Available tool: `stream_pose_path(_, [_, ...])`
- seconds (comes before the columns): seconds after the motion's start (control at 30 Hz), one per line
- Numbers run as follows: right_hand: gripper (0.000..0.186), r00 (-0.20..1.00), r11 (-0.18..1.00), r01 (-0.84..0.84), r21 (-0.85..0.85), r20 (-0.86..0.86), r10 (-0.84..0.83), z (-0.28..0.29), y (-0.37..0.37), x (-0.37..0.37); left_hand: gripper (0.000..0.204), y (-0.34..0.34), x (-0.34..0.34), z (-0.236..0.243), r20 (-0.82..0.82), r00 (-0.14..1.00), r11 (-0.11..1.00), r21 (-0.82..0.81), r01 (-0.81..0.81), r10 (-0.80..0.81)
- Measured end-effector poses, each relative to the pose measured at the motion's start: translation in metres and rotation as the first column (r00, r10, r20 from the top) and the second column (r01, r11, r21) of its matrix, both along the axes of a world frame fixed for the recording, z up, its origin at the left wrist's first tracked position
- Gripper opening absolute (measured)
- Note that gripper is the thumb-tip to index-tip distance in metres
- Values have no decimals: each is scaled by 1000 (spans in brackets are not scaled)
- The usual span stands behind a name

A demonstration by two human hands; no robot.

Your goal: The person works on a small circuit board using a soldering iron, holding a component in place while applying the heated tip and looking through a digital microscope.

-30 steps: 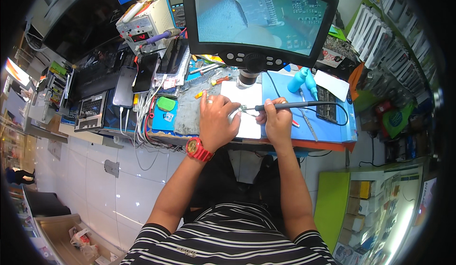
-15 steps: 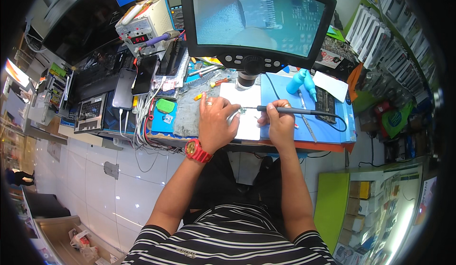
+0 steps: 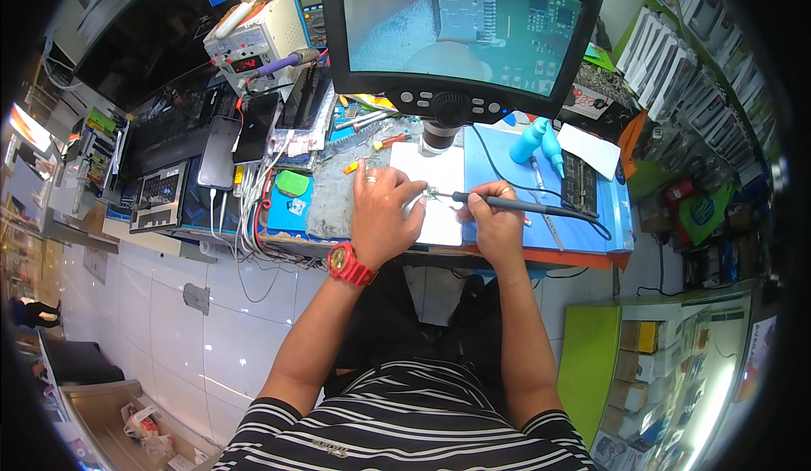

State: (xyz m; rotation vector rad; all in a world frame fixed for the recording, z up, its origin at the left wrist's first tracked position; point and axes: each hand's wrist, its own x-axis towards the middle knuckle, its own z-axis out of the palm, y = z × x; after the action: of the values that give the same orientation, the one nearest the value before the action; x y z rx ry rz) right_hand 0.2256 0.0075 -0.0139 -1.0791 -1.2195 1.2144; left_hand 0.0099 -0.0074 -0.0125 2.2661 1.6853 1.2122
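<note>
A tiny green circuit board [image 3: 432, 192] lies on a white pad [image 3: 429, 232] below the microscope lens. My left hand [image 3: 384, 213] rests at its left, index finger and thumb closed on the board's edge. A soldering iron [image 3: 524, 206] with a black handle is gripped in my right hand [image 3: 497, 226], pen-fashion, its thin tip pointing left at the board. Whether the tip touches is too small to tell. On the microscope screen [image 3: 456, 36], a metal connector with a row of pins shows enlarged, with a blurred rounded shape just below it.
Light-blue squeeze bottles [image 3: 529, 140] stand right of the pad on a blue mat [image 3: 498, 146]. The iron's cable loops at the right. Phones [image 3: 219, 154], white cables, a power supply [image 3: 245, 53] and a multimeter [image 3: 310, 15] crowd the left. A green sponge [image 3: 292, 184] lies nearby.
The soldering iron's handle has tilted, its cable end dropping lower on the right. On the screen the connector has shifted up and slightly right. My left hand stays almost in place.
</note>
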Motion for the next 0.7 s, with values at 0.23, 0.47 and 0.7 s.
stream_pose_path(0.23, [12, 1000, 1000, -25, 19, -14, 25, -2, 1, 0, 23, 1, 1, -1, -5, 1000, 1000, 11, -9, 9])
stream_pose_path(0.47, [12, 1000, 1000, -23, 14, -20, 24, -2, 1, 0, 22, 1, 1, -1, -2, 1000, 1000, 15, -9, 9])
stream_pose_path(0.7, [13, 1000, 999, -24, 21, -1, 24, -3, 1, -1, 21, 0, 1, 0, 2, 1000, 1000, 16, -9, 9])
